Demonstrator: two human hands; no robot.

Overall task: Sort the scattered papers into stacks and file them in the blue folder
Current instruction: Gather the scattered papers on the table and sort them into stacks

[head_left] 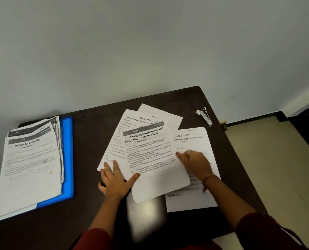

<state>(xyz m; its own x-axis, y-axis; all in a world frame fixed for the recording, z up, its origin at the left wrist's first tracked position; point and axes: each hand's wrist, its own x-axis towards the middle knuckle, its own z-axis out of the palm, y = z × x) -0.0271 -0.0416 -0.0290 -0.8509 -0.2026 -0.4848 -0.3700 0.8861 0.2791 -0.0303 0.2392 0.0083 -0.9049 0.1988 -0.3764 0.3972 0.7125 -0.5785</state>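
Thin, floppy papers (pixel 150 154) at frame ctr pressed by flat left hand (pixel 115 179); right hand (pixel 195 163) blurred, grip can't be told; best lifted by edges.

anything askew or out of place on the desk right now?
Yes. The loose sheets in the middle are fanned at different angles, overlapping rather than squared, with the left hand and right hand on them. The stack on the blue folder is also uneven. A stapler lies opened out near the far right corner.
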